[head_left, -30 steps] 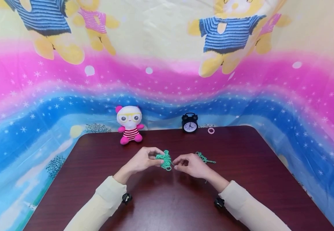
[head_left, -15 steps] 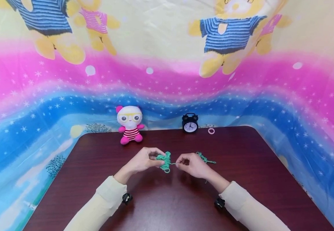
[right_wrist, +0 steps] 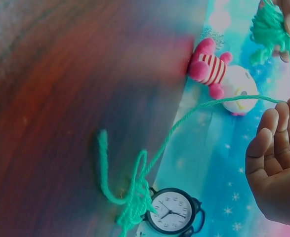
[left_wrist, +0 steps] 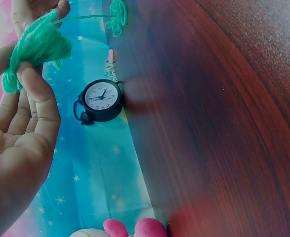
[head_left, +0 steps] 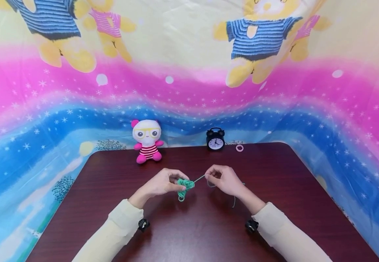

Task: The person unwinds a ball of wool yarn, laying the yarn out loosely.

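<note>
The thumb and fingers of my left hand (head_left: 163, 184) were clamped on one green yarn bundle (head_left: 186, 185), a wad of coils with one loop dangling below the fingertips. The tips of my right hand (head_left: 225, 180) were pinched together on one green strand (head_left: 199, 178), which ran straight across from the bundle to them. From those same tips one slack length (right_wrist: 199, 106) led to one loose tangle (right_wrist: 133, 208); I could not tell whether it hung or lay. Nearer my body than the fingers, two black wrist cameras (head_left: 143, 225) sat at two cream sleeves (head_left: 120, 220). Beneath my fingers spread one dark red table (head_left: 189, 229). Past my left fingers sat one panda doll (head_left: 148, 152); past my right ones stood one black alarm clock (head_left: 215, 143), with one pink ring (head_left: 236, 148) to its right. Farthest beyond them hung a patterned cloth (head_left: 189, 87).
</note>
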Available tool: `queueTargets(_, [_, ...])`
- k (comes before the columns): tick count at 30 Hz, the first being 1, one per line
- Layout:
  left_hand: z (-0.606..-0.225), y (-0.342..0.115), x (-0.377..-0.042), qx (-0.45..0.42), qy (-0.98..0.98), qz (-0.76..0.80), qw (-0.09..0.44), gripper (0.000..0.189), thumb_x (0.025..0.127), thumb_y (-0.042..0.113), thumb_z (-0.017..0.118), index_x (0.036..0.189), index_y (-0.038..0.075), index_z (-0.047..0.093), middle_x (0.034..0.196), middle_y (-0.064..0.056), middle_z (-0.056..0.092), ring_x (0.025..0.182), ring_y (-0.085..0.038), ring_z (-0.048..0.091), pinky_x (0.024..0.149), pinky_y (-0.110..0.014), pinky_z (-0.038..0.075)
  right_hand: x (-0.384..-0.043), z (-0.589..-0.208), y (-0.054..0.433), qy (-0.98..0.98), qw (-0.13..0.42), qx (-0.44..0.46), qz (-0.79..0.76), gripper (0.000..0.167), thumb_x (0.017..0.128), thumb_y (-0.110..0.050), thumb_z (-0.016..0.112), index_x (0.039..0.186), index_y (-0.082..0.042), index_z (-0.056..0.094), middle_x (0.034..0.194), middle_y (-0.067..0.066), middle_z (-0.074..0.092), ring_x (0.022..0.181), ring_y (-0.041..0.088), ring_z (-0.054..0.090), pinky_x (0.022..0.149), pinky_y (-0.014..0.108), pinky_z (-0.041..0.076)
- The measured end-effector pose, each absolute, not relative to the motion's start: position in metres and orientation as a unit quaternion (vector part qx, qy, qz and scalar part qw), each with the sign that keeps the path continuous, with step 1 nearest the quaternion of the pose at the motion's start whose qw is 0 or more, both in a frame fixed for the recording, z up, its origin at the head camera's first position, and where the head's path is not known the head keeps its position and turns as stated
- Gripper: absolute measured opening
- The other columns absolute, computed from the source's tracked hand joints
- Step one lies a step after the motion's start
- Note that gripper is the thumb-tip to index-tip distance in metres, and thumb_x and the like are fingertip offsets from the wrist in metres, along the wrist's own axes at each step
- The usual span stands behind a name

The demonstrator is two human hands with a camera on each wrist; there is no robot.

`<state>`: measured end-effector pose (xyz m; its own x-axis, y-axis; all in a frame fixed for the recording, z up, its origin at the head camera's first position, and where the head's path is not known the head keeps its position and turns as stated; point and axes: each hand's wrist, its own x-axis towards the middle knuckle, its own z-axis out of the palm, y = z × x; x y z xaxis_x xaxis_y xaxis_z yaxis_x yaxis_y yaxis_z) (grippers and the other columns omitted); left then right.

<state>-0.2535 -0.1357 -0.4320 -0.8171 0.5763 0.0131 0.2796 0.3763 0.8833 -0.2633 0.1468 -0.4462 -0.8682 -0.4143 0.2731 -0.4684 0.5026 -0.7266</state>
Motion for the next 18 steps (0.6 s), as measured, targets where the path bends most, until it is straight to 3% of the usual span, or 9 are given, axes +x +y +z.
queueTargets(8, [-0.431, -0.137, -0.254, 0.285, 0.818, 0.465, 0.183, 0.033, 0.087, 0.017, 0.078, 0.12, 0.014, 0.071, 0.096, -0.004, 0.076, 0.078, -0.014, 0.07, 0.074, -0.025, 0.057, -0.266, -0.438, 0.154, -0.872, 0.067, 0.226, 0.428, 0.006, 0.095, -0.023, 0.068, 0.094, -0.02, 0.072, 0.079, -0.007, 0.068, 0.071, 0.01, 0.062, 0.062, 0.025, 0.052])
queueTargets(12, [-0.43, -0.139, -0.254, 0.296, 0.816, 0.463, 0.178, 0.04, 0.088, 0.017, 0.076, 0.127, 0.014, 0.068, 0.099, -0.005, 0.076, 0.078, -0.014, 0.07, 0.071, -0.025, 0.055, -0.269, -0.437, 0.159, -0.872, 0.08, 0.218, 0.43, 0.005, 0.096, -0.022, 0.068, 0.094, -0.019, 0.071, 0.08, -0.005, 0.068, 0.071, 0.011, 0.062, 0.062, 0.025, 0.052])
queueTargets(18, [-0.428, -0.143, -0.253, 0.293, 0.805, 0.492, 0.154, 0.046, 0.092, 0.017, 0.072, 0.136, 0.016, 0.062, 0.111, -0.005, 0.075, 0.089, -0.015, 0.072, 0.08, -0.032, 0.059, -0.275, -0.44, 0.17, -0.875, 0.083, 0.192, 0.437, 0.006, 0.095, -0.023, 0.068, 0.094, -0.019, 0.071, 0.079, -0.002, 0.069, 0.067, 0.011, 0.06, 0.058, 0.026, 0.05])
